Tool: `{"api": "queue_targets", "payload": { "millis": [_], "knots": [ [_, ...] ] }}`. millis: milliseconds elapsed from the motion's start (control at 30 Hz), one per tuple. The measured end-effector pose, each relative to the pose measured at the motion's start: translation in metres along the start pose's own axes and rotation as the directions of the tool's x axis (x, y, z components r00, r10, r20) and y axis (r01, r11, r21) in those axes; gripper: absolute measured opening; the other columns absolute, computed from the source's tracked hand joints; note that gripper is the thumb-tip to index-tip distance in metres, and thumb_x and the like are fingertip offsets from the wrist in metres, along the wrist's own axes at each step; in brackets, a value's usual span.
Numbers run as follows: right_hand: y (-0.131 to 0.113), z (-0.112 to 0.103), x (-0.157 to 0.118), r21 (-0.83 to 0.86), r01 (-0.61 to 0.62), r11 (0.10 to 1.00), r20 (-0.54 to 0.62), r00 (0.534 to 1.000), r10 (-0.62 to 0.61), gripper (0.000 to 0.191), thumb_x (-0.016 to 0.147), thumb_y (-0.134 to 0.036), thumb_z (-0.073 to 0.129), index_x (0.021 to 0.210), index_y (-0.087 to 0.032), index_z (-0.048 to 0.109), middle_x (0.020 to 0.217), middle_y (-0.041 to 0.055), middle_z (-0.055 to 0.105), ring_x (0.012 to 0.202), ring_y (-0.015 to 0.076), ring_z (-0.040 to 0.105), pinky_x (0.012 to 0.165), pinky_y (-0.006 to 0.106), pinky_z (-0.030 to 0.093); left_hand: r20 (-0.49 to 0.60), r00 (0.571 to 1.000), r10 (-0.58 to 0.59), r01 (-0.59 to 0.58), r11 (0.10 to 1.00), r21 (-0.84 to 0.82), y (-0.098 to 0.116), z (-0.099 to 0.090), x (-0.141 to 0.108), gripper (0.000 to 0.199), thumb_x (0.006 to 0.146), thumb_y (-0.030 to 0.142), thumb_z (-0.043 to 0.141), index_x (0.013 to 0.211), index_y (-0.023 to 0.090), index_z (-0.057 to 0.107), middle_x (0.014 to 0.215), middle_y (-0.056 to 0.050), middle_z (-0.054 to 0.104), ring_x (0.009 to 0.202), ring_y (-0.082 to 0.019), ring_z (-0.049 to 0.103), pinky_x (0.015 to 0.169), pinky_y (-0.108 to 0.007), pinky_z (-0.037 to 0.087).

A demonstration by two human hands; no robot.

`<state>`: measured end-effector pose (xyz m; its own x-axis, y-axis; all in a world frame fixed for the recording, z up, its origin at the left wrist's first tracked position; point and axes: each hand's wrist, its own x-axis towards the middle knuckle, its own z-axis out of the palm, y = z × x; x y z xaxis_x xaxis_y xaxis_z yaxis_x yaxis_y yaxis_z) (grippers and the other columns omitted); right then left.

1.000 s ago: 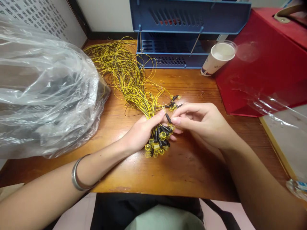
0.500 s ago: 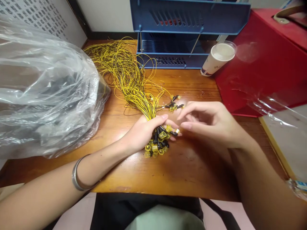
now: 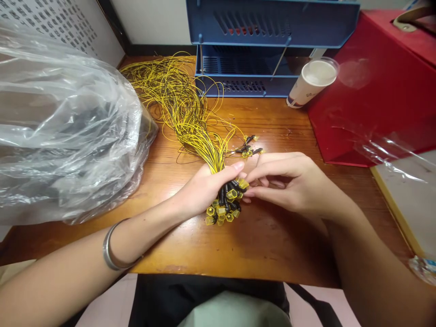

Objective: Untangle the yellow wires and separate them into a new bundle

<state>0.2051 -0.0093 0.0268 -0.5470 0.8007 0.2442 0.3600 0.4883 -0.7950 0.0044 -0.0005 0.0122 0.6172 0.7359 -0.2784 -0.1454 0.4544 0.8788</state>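
Observation:
A bundle of yellow and black wires (image 3: 190, 122) runs from the back left of the wooden table (image 3: 272, 245) to the middle. My left hand (image 3: 207, 186) is wrapped round it just behind the ends, thumb on top. Black sleeves with yellow translucent connectors (image 3: 221, 211) stick out below the fingers. My right hand (image 3: 281, 181) is at the right side of these ends, thumb and index finger pinched at one black-sleeved connector; the fingertips partly hide it. Several loose wire ends (image 3: 250, 150) lie on the table just behind my right hand.
A large clear plastic bag (image 3: 75, 136) fills the left side. At the back stands a blue slotted rack (image 3: 272, 27), with a paper cup (image 3: 311, 84) leaning beside a red box (image 3: 371, 86) on the right. A pale, yellow-edged object (image 3: 408, 195) lies at the right.
My right hand has moved left and slightly down to the connectors, and its fingertips have closed on one. My left hand still holds the bundle in the same place.

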Motion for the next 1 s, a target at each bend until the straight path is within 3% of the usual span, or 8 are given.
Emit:
{"api": "queue_targets", "payload": {
  "millis": [100, 200, 367, 500, 667, 833, 1000],
  "knots": [
    [-0.003, -0.001, -0.001, -0.043, 0.043, 0.998, -0.014, 0.999, -0.044, 0.003, 0.084, -0.016, 0.080, 0.087, -0.016, 0.078, 0.069, 0.0021, 0.064, 0.061, 0.0142, 0.053, 0.055, 0.028, 0.042, 0.035, 0.999, 0.028, -0.028, 1.000, -0.006, 0.000, 0.000, 0.001, 0.033, 0.097, 0.034, 0.057, 0.088, 0.011, 0.079, 0.082, -0.008, 0.077, 0.071, -0.017, 0.070, 0.072, -0.024, 0.056],
    [-0.002, -0.006, -0.002, -0.006, 0.018, 1.000, -0.030, 0.999, -0.018, 0.005, 0.087, -0.019, 0.077, 0.092, -0.019, 0.078, 0.076, 0.0035, 0.067, 0.066, 0.0165, 0.059, 0.057, 0.029, 0.044, -0.012, 0.999, -0.032, 0.031, 0.999, -0.025, 0.000, -0.001, 0.000, 0.033, 0.096, 0.034, 0.058, 0.088, 0.008, 0.078, 0.084, -0.011, 0.078, 0.071, -0.018, 0.071, 0.072, -0.027, 0.057],
    [0.020, -0.008, 0.001, -0.259, -0.136, 0.956, -0.344, 0.938, 0.040, 0.011, 0.089, -0.016, 0.068, 0.094, -0.017, 0.079, 0.078, 0.0041, 0.067, 0.062, 0.0162, 0.056, 0.058, 0.031, 0.044, -0.022, 0.992, -0.127, 0.125, 0.989, -0.073, -0.001, -0.003, -0.001, 0.037, 0.094, 0.037, 0.059, 0.090, 0.004, 0.076, 0.090, -0.017, 0.078, 0.076, -0.022, 0.074, 0.079, -0.032, 0.058],
    [0.037, 0.004, 0.005, -0.460, -0.179, 0.870, -0.315, 0.949, 0.029, 0.017, 0.086, -0.017, 0.072, 0.102, -0.015, 0.079, 0.085, 0.0050, 0.068, 0.065, 0.0167, 0.059, 0.064, 0.033, 0.047, -0.031, 0.991, -0.127, 0.124, 0.989, -0.080, -0.002, -0.002, 0.000, 0.037, 0.095, 0.035, 0.058, 0.094, 0.003, 0.075, 0.093, -0.019, 0.078, 0.079, -0.023, 0.075, 0.081, -0.033, 0.058],
    [0.044, 0.014, 0.009, -0.571, -0.237, 0.786, -0.313, 0.948, 0.058, 0.021, 0.088, -0.024, 0.074, 0.107, -0.020, 0.080, 0.100, 0.0065, 0.071, 0.077, 0.0215, 0.066, 0.067, 0.036, 0.050, -0.015, 0.995, -0.096, 0.094, 0.991, -0.091, -0.005, -0.004, 0.002, 0.033, 0.094, 0.033, 0.060, 0.099, 0.004, 0.074, 0.096, -0.018, 0.078, 0.080, -0.023, 0.075, 0.082, -0.033, 0.058],
    [0.047, 0.012, 0.010, -0.551, -0.253, 0.795, -0.362, 0.931, 0.046, 0.014, 0.089, -0.021, 0.072, 0.099, -0.019, 0.081, 0.097, 0.0073, 0.072, 0.072, 0.0199, 0.065, 0.068, 0.036, 0.050, 0.011, 0.997, -0.077, 0.078, 0.993, -0.085, -0.006, -0.008, 0.002, 0.032, 0.090, 0.034, 0.066, 0.104, 0.006, 0.074, 0.101, -0.018, 0.078, 0.087, -0.026, 0.075, 0.086, -0.035, 0.057],
    [0.033, 0.008, 0.010, -0.340, -0.203, 0.918, -0.440, 0.897, 0.035, 0.010, 0.087, -0.020, 0.072, 0.092, -0.018, 0.080, 0.082, 0.0051, 0.071, 0.062, 0.0164, 0.058, 0.060, 0.032, 0.046, -0.018, 0.996, -0.084, 0.082, 0.992, -0.096, -0.005, -0.006, 0.000, 0.030, 0.092, 0.031, 0.063, 0.102, 0.005, 0.074, 0.100, -0.017, 0.078, 0.084, -0.024, 0.075, 0.083, -0.034, 0.057]
  ]
}}
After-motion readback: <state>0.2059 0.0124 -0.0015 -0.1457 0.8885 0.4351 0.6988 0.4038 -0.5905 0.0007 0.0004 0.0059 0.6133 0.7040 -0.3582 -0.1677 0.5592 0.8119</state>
